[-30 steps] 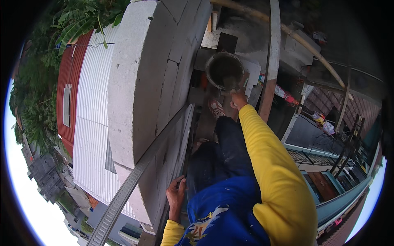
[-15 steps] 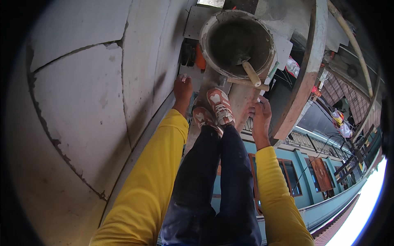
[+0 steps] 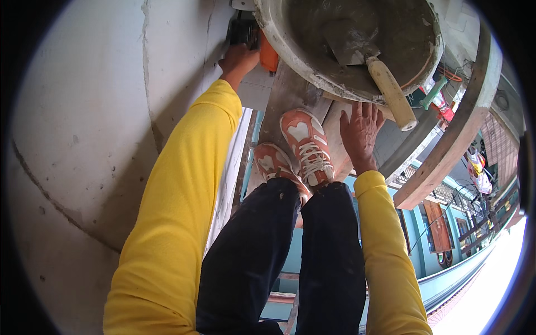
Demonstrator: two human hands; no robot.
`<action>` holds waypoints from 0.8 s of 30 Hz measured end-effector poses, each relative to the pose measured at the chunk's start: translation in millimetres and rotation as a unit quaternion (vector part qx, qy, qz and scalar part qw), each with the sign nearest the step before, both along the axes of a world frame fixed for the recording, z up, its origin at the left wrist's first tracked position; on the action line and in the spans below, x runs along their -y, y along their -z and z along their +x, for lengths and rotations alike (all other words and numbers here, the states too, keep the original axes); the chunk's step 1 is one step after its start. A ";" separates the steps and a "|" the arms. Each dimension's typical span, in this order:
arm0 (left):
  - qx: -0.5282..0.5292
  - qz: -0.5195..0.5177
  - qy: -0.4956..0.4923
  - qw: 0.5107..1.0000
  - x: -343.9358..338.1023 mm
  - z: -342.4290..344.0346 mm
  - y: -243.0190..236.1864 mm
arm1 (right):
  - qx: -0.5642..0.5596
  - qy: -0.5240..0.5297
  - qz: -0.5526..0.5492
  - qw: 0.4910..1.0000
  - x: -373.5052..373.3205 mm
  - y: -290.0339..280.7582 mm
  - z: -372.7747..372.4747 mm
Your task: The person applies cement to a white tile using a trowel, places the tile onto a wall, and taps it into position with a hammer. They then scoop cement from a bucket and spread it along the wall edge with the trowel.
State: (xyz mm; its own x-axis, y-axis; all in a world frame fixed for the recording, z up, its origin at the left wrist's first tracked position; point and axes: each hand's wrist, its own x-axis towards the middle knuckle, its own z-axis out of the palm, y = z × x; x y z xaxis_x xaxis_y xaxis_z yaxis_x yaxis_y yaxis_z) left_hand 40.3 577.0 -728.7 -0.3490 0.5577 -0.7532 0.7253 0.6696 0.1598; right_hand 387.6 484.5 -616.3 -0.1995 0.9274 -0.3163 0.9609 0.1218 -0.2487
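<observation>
My left hand (image 3: 239, 59) reaches beside the white block wall (image 3: 95, 95) to an orange object (image 3: 268, 56) and a dark item, left of the bucket. Its fingers are curled; what they hold is hard to make out. A large bucket (image 3: 272, 30) of grey wet mortar fills the top centre, a trowel (image 3: 385, 84) lying in it with its pale wooden handle over the rim. My right hand (image 3: 360, 128) rests open, fingers spread, on the wooden boards just below the bucket. My feet (image 3: 304, 145) in orange-and-white shoes stand on the planks (image 3: 279, 95) between both hands.
A wooden beam (image 3: 435, 162) runs along the right, with wires, plastic bags (image 3: 477, 167) and a green-handled item (image 3: 432, 96) nearby. Below the planks, past gaps at their edges, a turquoise building (image 3: 435, 262) with wooden windows shows.
My right hand has left the trowel and now lies on the boards. My left hand has moved up to the orange object. The view has tilted down and come closer to the bucket.
</observation>
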 end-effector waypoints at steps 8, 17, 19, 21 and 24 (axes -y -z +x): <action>-0.047 -0.053 0.001 0.997 4.9 12.6 2.7 | 0.013 -0.011 0.026 0.999 -9.7 17.1 -9.7; -0.046 -0.040 -0.063 0.996 8.7 22.6 9.7 | 0.018 -0.060 0.053 0.997 -20.9 19.6 -9.3; -0.061 -0.040 -0.064 0.995 13.1 23.1 15.3 | 0.012 -0.065 0.064 0.996 -19.8 18.3 -12.3; -0.062 -0.053 -0.054 0.995 12.4 25.9 12.2 | 0.025 -0.056 0.042 0.997 -19.0 17.8 -11.3; -0.054 -0.024 -0.072 0.996 12.7 24.6 10.4 | 0.025 -0.050 -0.011 0.998 -25.9 14.9 -10.3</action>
State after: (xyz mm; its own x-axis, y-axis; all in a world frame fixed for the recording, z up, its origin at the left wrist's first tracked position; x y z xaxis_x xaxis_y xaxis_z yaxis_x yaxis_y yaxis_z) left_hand 64.9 564.3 -739.1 -0.5030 0.4601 -0.7317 0.6318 0.7734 0.0520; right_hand 377.3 510.4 -631.2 -0.2744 0.8963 -0.3483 0.9554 0.2131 -0.2043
